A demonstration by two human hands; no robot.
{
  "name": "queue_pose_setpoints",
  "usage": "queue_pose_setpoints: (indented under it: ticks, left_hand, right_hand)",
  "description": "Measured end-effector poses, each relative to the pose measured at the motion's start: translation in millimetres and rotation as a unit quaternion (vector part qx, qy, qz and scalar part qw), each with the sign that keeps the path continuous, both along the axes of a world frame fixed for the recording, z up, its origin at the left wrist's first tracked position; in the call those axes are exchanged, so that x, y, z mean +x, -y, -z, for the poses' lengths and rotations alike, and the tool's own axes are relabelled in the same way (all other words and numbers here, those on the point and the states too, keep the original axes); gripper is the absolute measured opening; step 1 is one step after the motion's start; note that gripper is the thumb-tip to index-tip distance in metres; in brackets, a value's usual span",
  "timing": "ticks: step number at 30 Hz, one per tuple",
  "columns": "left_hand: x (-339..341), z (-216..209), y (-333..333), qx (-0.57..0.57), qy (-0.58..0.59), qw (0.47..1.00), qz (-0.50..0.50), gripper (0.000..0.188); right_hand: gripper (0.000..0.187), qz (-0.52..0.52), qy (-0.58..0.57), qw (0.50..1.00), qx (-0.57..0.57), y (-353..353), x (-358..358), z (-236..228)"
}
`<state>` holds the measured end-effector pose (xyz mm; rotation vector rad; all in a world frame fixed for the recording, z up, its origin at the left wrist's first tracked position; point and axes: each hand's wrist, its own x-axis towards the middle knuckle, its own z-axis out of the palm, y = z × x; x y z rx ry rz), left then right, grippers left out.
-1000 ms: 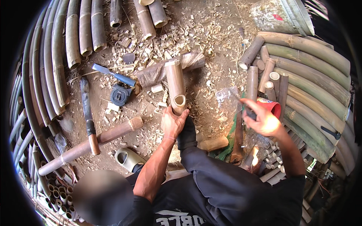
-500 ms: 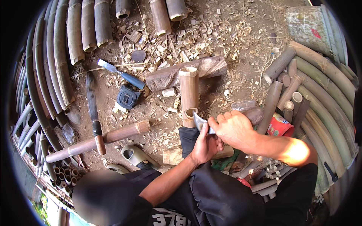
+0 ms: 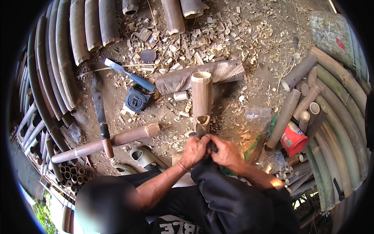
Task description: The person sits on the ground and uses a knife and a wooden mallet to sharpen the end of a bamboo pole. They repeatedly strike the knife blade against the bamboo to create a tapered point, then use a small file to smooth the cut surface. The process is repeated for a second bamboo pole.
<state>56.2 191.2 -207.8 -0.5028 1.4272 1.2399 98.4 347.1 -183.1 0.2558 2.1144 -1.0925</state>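
Note:
A brown bamboo tube point(image 3: 201, 93) points away from me, its far end propped on a rough wooden log point(image 3: 171, 82). Near its close end is a cut opening with a pale rim. A knife point(image 3: 200, 130) has its dark blade tip at that opening. My right hand point(image 3: 226, 154) is closed round the knife's handle. Pressed against it, my left hand point(image 3: 194, 151) is closed at the near end of the tube, its thumb by the blade. Its other fingers are largely hidden.
To the left lie a blue-handled chisel point(image 3: 134, 78), a black tape measure point(image 3: 137, 100) and a long machete point(image 3: 100, 113) across a bamboo pole point(image 3: 130, 137). Wood chips point(image 3: 183, 50) litter the ground. Stacked bamboo point(image 3: 339, 101) and a red packet point(image 3: 294, 139) are at right.
Both hands have drawn closer to my body. My right hand has dropped down and left beside my left hand, and the blade has turned to point away along the tube. The view has shifted slightly.

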Motion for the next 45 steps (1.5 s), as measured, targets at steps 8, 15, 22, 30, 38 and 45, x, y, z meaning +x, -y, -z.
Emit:
queue_pose_setpoints:
  ticks: [8, 15, 22, 30, 38, 45]
  left_hand:
    - [-6.8, 10.3, 1.8, -0.106, -0.131, 0.982, 0.085, 0.045]
    - [-8.6, -8.8, -39.8, -0.020, -0.052, 0.993, -0.103, 0.050]
    - [12.9, 10.7, -16.4, 0.311, 0.163, 0.830, -0.433, 0.048]
    - [-15.3, -5.9, -29.5, 0.247, 0.274, 0.744, -0.557, 0.041]
    - [-24.1, -10.1, -22.5, -0.019, 0.014, 0.985, -0.168, 0.039]
    - [-16.2, -13.3, -17.0, 0.279, 0.260, 0.739, -0.555, 0.042]
  right_hand:
    - [0.056, 0.137, -0.053, 0.989, -0.005, 31.9, 16.0, 4.5]
    - [0.055, -0.104, -0.058, 0.992, 0.038, -38.0, -41.2, -13.3]
    - [0.034, -0.425, -0.098, 0.893, 0.113, -15.8, -112.8, -36.5]
    - [0.011, -0.525, -0.094, 0.837, 0.122, 14.3, -156.1, -36.6]
    - [0.029, -0.200, -0.008, 0.976, 0.081, -10.3, -76.9, -42.6]
    - [0.019, -0.552, -0.072, 0.815, 0.159, 25.1, -146.9, -49.0]
